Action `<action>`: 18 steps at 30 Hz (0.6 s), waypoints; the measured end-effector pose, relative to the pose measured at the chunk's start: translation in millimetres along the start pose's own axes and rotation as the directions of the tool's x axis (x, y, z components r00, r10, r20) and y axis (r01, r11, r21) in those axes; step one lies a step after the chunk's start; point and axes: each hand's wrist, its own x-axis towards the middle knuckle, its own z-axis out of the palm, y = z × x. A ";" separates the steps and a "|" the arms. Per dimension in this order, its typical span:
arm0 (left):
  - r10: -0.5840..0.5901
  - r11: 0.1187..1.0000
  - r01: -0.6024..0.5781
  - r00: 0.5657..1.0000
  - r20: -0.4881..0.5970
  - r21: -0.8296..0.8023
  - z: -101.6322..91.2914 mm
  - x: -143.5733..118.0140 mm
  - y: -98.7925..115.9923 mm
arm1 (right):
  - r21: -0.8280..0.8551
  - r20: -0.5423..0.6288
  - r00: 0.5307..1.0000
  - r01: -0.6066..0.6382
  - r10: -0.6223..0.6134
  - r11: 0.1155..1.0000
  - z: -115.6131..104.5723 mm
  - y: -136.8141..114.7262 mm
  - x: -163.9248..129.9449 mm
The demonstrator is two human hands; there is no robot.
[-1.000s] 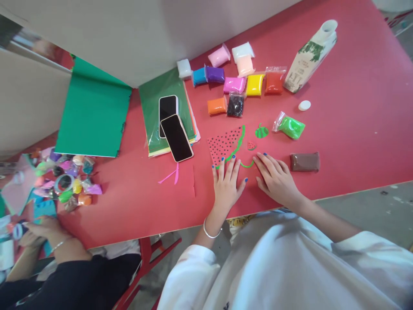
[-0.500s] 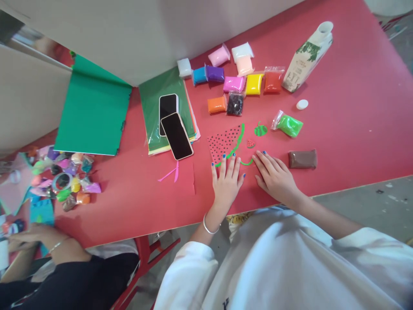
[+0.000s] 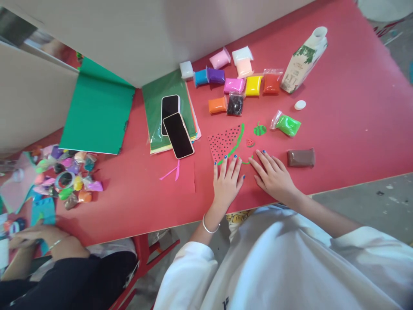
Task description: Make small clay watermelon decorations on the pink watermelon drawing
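Observation:
My left hand (image 3: 226,183) lies flat with spread fingers, its fingertips at the lower green edge of a clay watermelon slice (image 3: 226,142) dotted with black. My right hand (image 3: 274,175) rests palm down with fingers apart, its fingertips by the right end of a thin curved green clay strip (image 3: 245,162). Both hands hold nothing. The strip spans the gap between the two hands, and parts of it may be hidden under the fingers. Above it lie a tiny clay watermelon slice (image 3: 250,142) and a small striped green clay watermelon (image 3: 260,129).
A bag of green clay (image 3: 288,125) and a brown clay pack (image 3: 301,158) lie to the right, near a white cap (image 3: 300,105) and an uncapped carton (image 3: 305,60). Several clay packs (image 3: 253,85) sit behind. Two phones (image 3: 179,135) rest on coloured paper (image 3: 151,107). A co-worker's hands (image 3: 35,236) are at far left.
The view has shifted slightly. My right fingertips have slid a little left along the green strip; my left hand stays almost in place.

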 end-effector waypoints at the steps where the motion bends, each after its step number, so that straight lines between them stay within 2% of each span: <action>1: 0.005 1.000 -0.005 1.000 -0.005 -0.004 0.2 -0.7 0.0 | -0.006 -0.006 1.000 0.004 -0.004 1.000 -0.3 -0.4 0.0; 18: 0.052 0.998 -0.053 0.998 -0.040 -0.033 2.8 -1.8 -2.7 | -0.003 0.015 1.000 0.007 -0.007 1.000 -7.8 -4.4 3.0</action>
